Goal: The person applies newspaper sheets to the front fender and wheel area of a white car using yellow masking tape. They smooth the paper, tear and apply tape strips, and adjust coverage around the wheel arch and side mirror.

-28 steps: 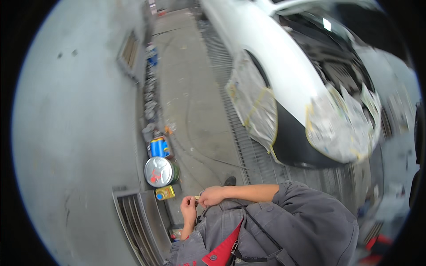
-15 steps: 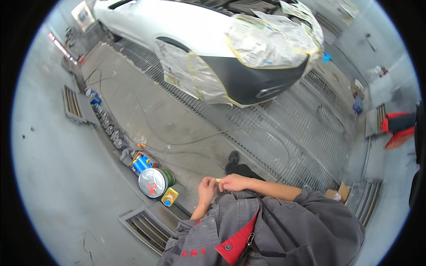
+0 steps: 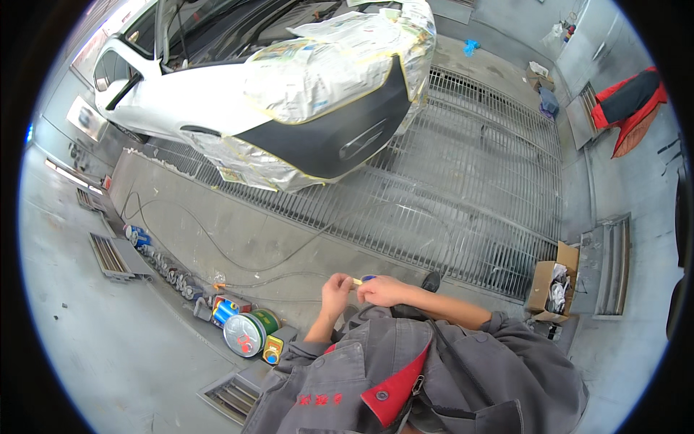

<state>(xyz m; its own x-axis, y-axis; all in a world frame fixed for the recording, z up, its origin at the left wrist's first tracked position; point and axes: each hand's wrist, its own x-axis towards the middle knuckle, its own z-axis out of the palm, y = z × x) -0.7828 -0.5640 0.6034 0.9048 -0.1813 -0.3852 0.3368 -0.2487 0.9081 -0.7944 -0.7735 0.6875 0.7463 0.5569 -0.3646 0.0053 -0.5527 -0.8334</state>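
Both my hands are close together in front of my waist. Between the fingers of my left hand (image 3: pixel 336 293), pinched closed, is one end of a small piece of yellow tape (image 3: pixel 357 281). My right hand (image 3: pixel 383 291) is closed on the other side of it, with a bit of dark blue showing at its fingers. Most of what they hold is hidden by the fingers. Ahead, apart from my hands, stands a white car (image 3: pixel 163 94) with a dark grey bumper (image 3: pixel 336 137), its front covered in taped masking paper (image 3: pixel 311 79).
Floor grating (image 3: pixel 470 188) runs beside and under the car. A hose (image 3: pixel 246 269) snakes over the concrete. At left stand a round tin (image 3: pixel 243 335), a yellow can (image 3: pixel 272 350) and blue containers (image 3: pixel 225 309). An opened cardboard box (image 3: pixel 541 289) sits at right; red-and-black cloth (image 3: pixel 627 108) hangs on the wall.
My view has swung to the right, so the car sits further left and more of the cardboard box shows. My hands stay together on the tape; dark blue now shows at the right fingers.
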